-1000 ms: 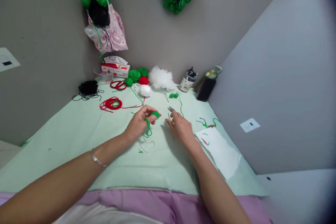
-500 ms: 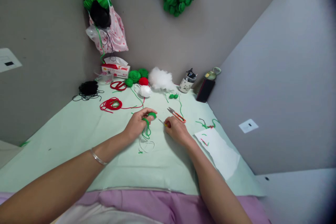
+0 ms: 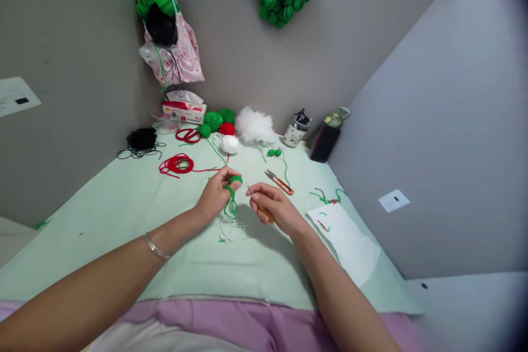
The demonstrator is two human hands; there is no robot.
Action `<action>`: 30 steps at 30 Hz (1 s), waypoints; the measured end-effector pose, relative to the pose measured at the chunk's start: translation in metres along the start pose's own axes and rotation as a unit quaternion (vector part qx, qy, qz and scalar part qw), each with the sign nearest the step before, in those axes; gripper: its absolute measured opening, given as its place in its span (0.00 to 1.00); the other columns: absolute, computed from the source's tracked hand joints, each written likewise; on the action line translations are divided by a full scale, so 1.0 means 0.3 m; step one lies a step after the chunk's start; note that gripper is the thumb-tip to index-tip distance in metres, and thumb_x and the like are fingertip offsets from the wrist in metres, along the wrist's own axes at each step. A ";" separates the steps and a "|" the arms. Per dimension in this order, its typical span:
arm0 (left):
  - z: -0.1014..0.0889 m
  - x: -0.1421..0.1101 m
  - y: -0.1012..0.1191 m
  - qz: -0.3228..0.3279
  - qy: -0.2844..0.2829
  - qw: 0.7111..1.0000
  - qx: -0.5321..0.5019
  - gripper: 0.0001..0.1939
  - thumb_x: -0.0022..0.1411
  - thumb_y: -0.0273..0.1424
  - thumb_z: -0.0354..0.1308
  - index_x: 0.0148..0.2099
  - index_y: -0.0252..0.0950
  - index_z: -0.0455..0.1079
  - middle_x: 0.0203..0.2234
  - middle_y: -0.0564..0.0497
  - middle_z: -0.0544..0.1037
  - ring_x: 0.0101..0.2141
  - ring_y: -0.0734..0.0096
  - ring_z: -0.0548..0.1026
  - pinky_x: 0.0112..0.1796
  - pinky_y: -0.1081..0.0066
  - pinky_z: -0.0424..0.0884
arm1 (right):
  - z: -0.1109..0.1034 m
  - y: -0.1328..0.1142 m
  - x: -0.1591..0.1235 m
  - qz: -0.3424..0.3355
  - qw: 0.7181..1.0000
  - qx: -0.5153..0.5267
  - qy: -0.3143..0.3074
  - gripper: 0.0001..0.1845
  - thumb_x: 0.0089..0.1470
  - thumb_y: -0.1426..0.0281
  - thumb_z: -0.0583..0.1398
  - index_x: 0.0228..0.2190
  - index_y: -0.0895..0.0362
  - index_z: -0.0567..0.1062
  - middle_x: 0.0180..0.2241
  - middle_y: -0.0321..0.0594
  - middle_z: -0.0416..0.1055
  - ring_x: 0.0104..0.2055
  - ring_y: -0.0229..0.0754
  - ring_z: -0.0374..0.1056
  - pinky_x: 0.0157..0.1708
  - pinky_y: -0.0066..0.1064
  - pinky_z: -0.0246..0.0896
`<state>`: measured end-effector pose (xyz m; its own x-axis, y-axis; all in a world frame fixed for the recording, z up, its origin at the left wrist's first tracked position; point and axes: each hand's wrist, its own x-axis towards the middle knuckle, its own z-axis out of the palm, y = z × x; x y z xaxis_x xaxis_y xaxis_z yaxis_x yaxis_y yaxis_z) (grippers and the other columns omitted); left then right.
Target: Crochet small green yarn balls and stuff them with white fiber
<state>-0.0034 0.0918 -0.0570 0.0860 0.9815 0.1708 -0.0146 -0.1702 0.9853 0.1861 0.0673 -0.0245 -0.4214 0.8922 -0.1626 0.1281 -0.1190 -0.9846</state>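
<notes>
Over the middle of the table, my left hand (image 3: 215,193) pinches a small green crochet piece (image 3: 236,179) between thumb and fingers. Loops of green yarn (image 3: 231,207) hang from that hand, and a thin white thread (image 3: 233,229) curls on the cloth below. My right hand (image 3: 272,203) is closed around a crochet hook (image 3: 266,212) with a yellow handle. The hook's thin metal tip points left at the green piece, a short gap away. Thread snips (image 3: 279,182) with orange handles lie just beyond my right hand.
Red yarn (image 3: 177,164), black yarn (image 3: 141,140), green yarn balls (image 3: 213,120), white stuffing (image 3: 256,125) and a tissue box (image 3: 185,111) sit toward the back. A pen jar (image 3: 295,133) and a dark phone (image 3: 325,143) stand back right. White paper (image 3: 350,247) lies at right.
My right hand has lifted and turned, so the hook's yellow handle now shows below the fingers and its tip is closer to the green piece. My left hand keeps its pinch.
</notes>
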 end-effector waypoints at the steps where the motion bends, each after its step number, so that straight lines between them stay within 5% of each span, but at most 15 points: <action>1: 0.005 -0.004 0.001 0.005 -0.002 1.000 0.003 0.10 0.54 0.33 0.62 0.39 0.38 0.70 0.31 0.53 0.74 0.32 0.67 0.72 0.36 0.66 0.68 | 0.010 0.000 -0.002 0.006 1.000 0.020 -0.008 0.16 0.56 0.55 0.62 0.39 0.54 0.72 0.24 0.29 0.67 0.15 0.31 0.55 0.16 0.26 0.47; 5: 0.024 -0.019 0.004 0.022 -0.019 0.999 0.013 0.08 0.55 0.32 0.60 0.39 0.38 0.69 0.30 0.54 0.74 0.31 0.68 0.71 0.36 0.66 0.67 | 0.029 0.006 0.001 0.018 0.997 0.078 -0.015 0.14 0.53 0.59 0.65 0.36 0.56 0.74 0.19 0.28 0.68 0.14 0.30 0.56 0.16 0.24 0.46; 16: 0.024 -0.039 0.007 0.052 -0.024 0.997 0.056 0.07 0.58 0.31 0.60 0.41 0.39 0.70 0.30 0.54 0.74 0.31 0.67 0.69 0.38 0.66 0.67 | 0.021 0.020 0.016 0.025 0.987 0.161 -0.011 0.13 0.52 0.61 0.65 0.34 0.58 0.75 0.16 0.23 0.58 0.14 0.26 0.41 0.16 0.25 0.36; 22: 0.030 -0.042 0.014 0.040 -0.056 0.996 0.049 0.09 0.64 0.35 0.56 0.46 0.40 0.71 0.32 0.53 0.78 0.32 0.67 0.75 0.38 0.67 0.70 | 0.031 0.003 0.011 -0.001 0.992 0.127 0.024 0.13 0.52 0.60 0.63 0.33 0.57 0.73 0.16 0.23 0.57 0.14 0.28 0.41 0.16 0.26 0.37; 30: 0.036 -0.006 0.003 0.025 -0.080 0.995 0.045 0.04 0.59 0.32 0.56 0.36 0.38 0.70 0.26 0.55 0.75 0.25 0.71 0.70 0.28 0.71 0.67 | 0.092 0.026 -0.015 -0.094 0.987 -0.004 0.128 0.06 0.56 0.65 0.62 0.31 0.55 0.71 0.19 0.26 0.62 0.21 0.32 0.50 0.23 0.28 0.43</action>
<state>0.0073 0.0889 -0.0564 0.2459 0.9463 0.2101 0.0666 -0.2327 0.9703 0.1643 0.0502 -0.0332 -0.1979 0.9792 0.0453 0.0767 0.0615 -0.9952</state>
